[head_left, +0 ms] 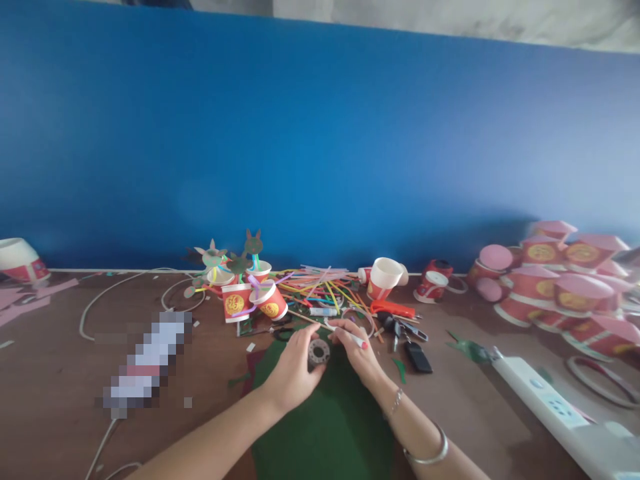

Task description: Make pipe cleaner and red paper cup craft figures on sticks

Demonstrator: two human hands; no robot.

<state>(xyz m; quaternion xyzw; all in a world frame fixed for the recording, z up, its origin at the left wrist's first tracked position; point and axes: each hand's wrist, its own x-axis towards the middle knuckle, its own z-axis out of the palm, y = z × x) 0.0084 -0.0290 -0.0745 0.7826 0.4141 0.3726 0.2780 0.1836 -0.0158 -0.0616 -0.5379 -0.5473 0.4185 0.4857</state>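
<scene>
Near the middle of the table, my left hand (295, 367) holds a small round dark ring-shaped object (319, 352) with a hole in its centre. Just to the right, my right hand (356, 348) grips a white pen (356, 339) with a red end pointing down to the right. The pen's other end lies near the ring and my left fingertips. Below both hands lies a dark green sheet (325, 427). A thin brown stick (301, 316) reaches toward my left fingertips from behind.
Red paper cups (236, 303) with paper animal heads stand at the back left, beside colourful straws (320, 283). Keys (419, 357) and an orange cutter (393, 309) lie right of my hands. A white power strip (543, 393) and stacked cups (583, 293) are farther right.
</scene>
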